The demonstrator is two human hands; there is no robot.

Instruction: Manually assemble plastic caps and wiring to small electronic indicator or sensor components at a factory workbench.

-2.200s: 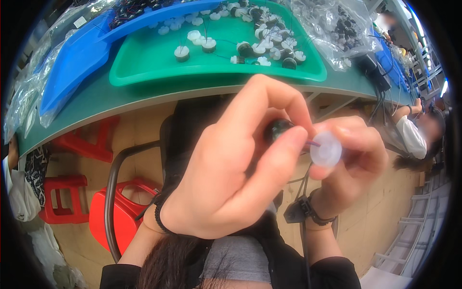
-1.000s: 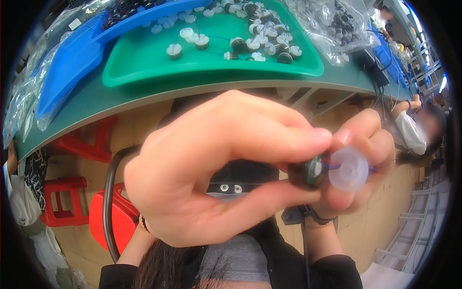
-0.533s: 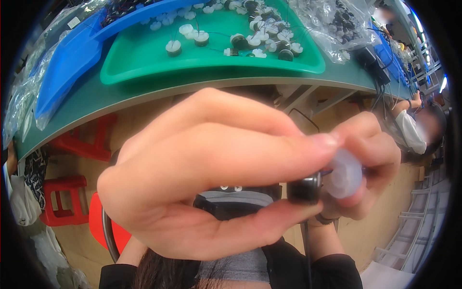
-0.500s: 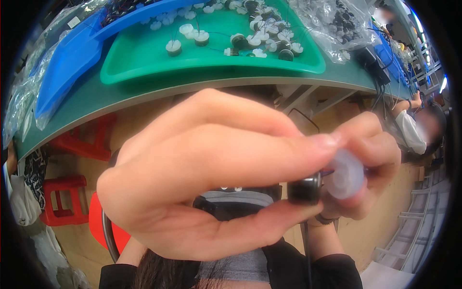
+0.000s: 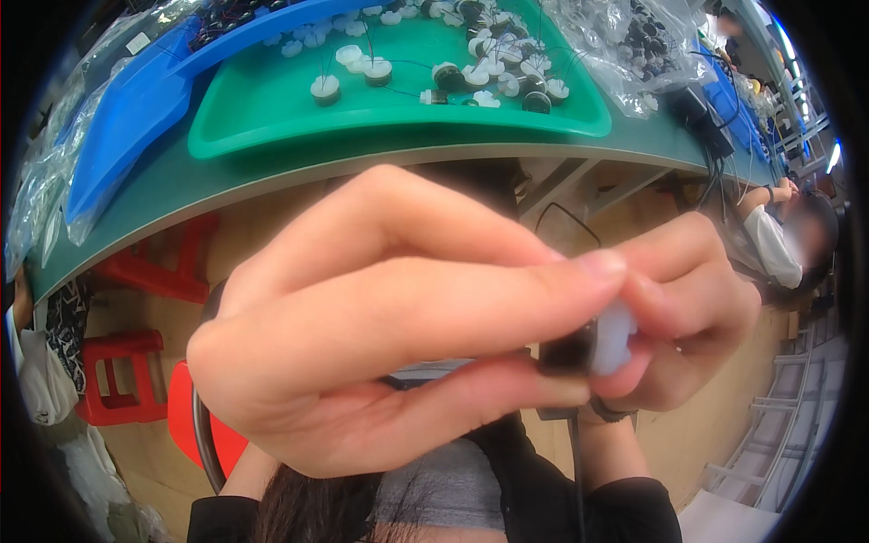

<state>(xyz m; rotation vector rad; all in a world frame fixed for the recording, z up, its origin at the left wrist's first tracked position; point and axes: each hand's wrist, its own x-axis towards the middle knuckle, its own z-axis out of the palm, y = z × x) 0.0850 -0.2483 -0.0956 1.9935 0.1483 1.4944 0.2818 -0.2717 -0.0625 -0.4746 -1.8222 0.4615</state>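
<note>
My left hand (image 5: 389,317) fills the middle of the view, its thumb and fingers pinched round a small black cylindrical part (image 5: 565,353). My right hand (image 5: 692,308) comes in from the right and pinches a translucent white plastic cap (image 5: 615,338). Cap and cylinder meet end to end, the cap's face against the cylinder's right end. A thin dark wire (image 5: 568,210) loops up behind the fingertips. Both fingertips partly cover the two parts. The hands are held up in front of the table edge.
Beyond my hands, a green tray (image 5: 262,122) on the table (image 5: 136,224) holds several black cylinders with white caps and wires. A blue tray (image 5: 127,136) lies left of it, clear plastic bags (image 5: 625,86) right. Red stools (image 5: 122,403) stand below; another person (image 5: 778,240) sits at right.
The white cap has moved left and turned, closing the gap to the black cylinder. My right fingers have come in closer to my left fingertips.
</note>
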